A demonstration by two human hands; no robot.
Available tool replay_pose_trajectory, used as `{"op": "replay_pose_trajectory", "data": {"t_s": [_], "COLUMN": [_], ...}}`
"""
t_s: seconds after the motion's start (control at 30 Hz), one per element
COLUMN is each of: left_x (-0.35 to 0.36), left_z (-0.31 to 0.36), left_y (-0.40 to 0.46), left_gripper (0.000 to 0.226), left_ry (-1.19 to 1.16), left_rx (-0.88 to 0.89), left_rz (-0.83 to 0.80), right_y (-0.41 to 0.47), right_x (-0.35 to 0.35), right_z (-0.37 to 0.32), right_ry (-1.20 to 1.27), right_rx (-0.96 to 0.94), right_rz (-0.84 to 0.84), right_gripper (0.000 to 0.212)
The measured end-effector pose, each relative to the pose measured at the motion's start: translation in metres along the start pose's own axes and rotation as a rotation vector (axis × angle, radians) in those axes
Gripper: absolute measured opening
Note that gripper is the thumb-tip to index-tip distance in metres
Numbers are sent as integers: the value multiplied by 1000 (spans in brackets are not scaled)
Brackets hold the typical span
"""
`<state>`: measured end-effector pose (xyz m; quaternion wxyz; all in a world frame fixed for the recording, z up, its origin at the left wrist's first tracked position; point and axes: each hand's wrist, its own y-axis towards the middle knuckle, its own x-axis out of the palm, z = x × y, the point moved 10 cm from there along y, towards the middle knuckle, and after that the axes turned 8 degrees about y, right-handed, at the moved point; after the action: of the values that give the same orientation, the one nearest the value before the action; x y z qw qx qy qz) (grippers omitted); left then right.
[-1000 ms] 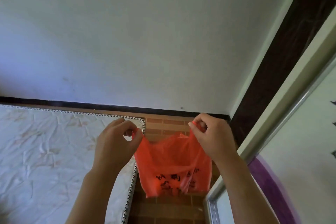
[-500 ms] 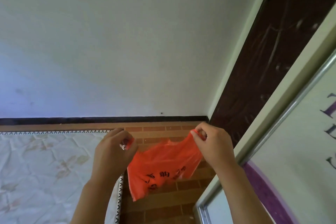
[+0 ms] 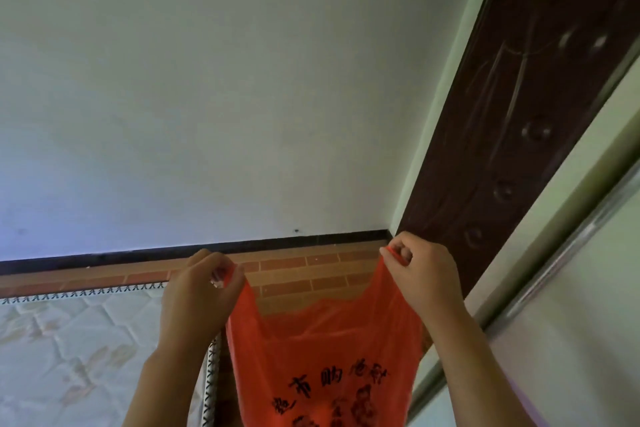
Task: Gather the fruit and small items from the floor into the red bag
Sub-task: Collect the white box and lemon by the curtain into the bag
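Note:
A thin red plastic bag point(image 3: 325, 357) with black printed characters hangs in front of me, stretched wide between both hands. My left hand point(image 3: 197, 291) pinches the bag's left handle with curled fingers. My right hand point(image 3: 420, 274) pinches the right handle, held a little higher. The bag's mouth sags open between them. No fruit or small items are in view; the bag's lower part runs off the bottom edge.
A white quilted mattress point(image 3: 69, 350) with patterned trim lies at lower left. A brick-pattern floor point(image 3: 304, 270) runs to a white wall with a black skirting. On the right stand a dark brown door point(image 3: 519, 121) and a pale wardrobe panel point(image 3: 571, 322).
My hands have moved apart and pulled the bag's handles outward, so the crumpled, slanted bag now hangs spread wide and straight. The view has swung slightly toward the door.

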<state>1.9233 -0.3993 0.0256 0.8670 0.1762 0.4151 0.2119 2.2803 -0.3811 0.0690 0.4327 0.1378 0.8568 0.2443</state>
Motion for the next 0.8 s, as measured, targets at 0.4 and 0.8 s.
{"op": "replay_pose_trajectory", "data": {"t_s": [0.4,0.8], "left_x": [85,122], "left_z": [47,13], "left_y": [94,170], "left_gripper": [26,13], "left_ry": [109,106], "left_rx": [56,40], "left_rz": [1,-10], "right_y": [117,184], "right_x": [51,126], "right_z": [77,83], "right_ry": [111,187], "right_rx": [-8,-30], "right_rz": [-32,-95], "right_gripper": [27,28]}}
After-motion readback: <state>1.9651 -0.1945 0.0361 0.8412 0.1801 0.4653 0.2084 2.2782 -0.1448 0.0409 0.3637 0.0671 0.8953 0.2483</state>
